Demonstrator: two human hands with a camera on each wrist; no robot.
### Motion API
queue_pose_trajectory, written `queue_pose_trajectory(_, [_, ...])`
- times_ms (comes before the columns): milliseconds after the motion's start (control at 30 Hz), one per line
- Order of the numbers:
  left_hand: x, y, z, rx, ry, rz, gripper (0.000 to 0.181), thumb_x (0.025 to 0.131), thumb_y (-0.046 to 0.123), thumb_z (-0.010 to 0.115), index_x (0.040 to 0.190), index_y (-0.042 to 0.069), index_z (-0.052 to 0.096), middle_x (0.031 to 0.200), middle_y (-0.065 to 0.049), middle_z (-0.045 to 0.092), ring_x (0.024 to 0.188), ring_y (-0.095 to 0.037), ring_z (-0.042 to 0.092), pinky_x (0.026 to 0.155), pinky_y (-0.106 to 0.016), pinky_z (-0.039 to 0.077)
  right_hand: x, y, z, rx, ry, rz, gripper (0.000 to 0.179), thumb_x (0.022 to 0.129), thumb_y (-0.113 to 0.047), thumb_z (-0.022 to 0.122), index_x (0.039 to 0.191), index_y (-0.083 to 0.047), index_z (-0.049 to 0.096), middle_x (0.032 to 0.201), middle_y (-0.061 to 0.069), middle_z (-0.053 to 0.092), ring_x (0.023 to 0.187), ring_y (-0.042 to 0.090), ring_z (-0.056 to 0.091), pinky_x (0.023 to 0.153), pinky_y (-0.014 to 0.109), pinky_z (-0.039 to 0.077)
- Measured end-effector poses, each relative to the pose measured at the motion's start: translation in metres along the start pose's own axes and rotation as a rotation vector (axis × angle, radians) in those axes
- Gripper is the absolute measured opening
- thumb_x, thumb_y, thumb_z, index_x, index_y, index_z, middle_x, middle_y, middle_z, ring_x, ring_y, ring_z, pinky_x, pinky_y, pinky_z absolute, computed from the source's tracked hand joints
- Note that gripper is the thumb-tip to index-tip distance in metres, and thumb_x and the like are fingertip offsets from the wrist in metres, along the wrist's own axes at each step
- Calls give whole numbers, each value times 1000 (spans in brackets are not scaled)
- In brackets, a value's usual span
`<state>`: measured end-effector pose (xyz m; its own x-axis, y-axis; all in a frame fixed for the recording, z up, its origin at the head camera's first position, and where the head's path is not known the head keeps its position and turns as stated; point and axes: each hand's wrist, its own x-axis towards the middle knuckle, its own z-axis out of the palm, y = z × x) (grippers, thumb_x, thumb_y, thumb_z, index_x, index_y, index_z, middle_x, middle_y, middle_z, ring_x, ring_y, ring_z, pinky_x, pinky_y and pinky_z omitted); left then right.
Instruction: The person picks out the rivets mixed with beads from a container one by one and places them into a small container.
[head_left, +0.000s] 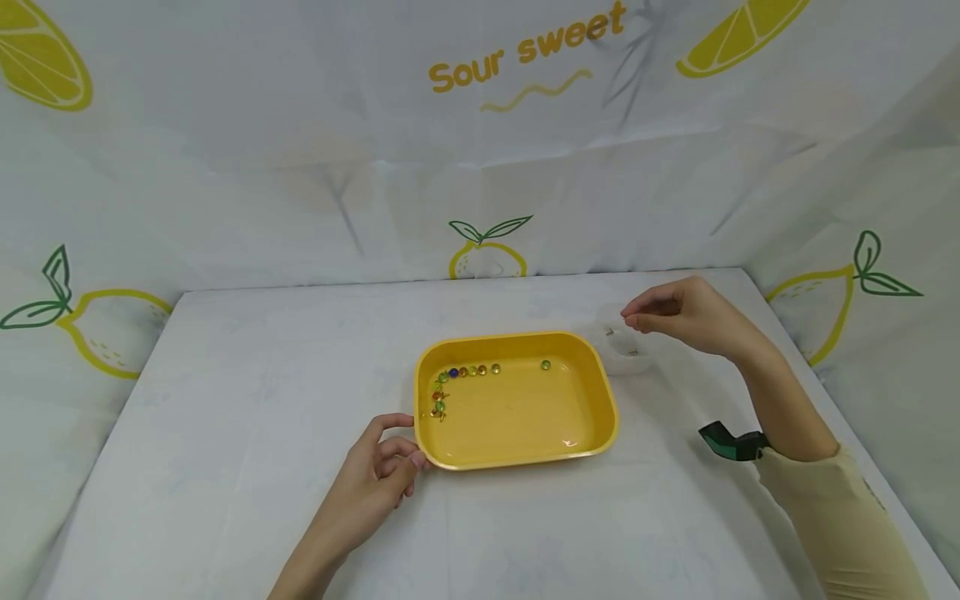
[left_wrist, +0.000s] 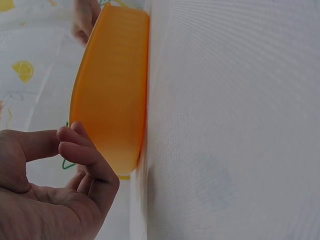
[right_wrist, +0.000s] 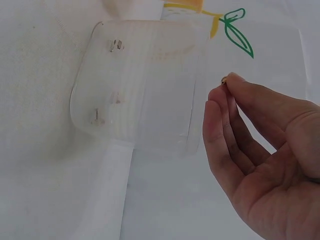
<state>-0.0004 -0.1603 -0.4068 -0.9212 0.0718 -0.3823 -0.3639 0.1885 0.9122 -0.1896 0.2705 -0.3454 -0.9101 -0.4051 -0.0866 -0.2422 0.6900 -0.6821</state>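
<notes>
A yellow tray [head_left: 517,462] sits on the white table, with several glass marbles [head_left: 482,370] and small gold-coloured pins [head_left: 438,414] gathered along its left side and back left corner. One green marble [head_left: 545,365] lies apart near the back right. My left hand [head_left: 378,475] holds the tray's front left corner, thumb at the rim and fingers curled beside the wall. To the right, my right hand [head_left: 693,317] pinches a small gold-coloured round-ended piece [right_wrist: 224,80] between thumb and fingertips, above a clear plastic box [right_wrist: 167,95]. The rest of that piece is hidden by the fingers.
Inside the clear box are a few small metallic pieces [right_wrist: 116,45]. The box stands close by the tray's back right corner. A white cloth backdrop [head_left: 285,208] with lemon prints rises behind the table. A dark green strap [head_left: 731,442] is around my right wrist.
</notes>
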Motion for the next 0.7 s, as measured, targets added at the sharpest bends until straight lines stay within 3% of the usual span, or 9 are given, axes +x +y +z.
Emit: queue_pose_trajectory(700, [1, -1, 1, -11, 29, -7, 44, 104, 11, 71, 144, 14, 54, 102, -10, 73, 68, -14, 58, 56, -22, 45, 1, 2, 1, -17, -36, 36, 19, 103, -10, 75, 117, 0, 79, 114, 20, 81, 89, 15, 77, 82, 20, 63])
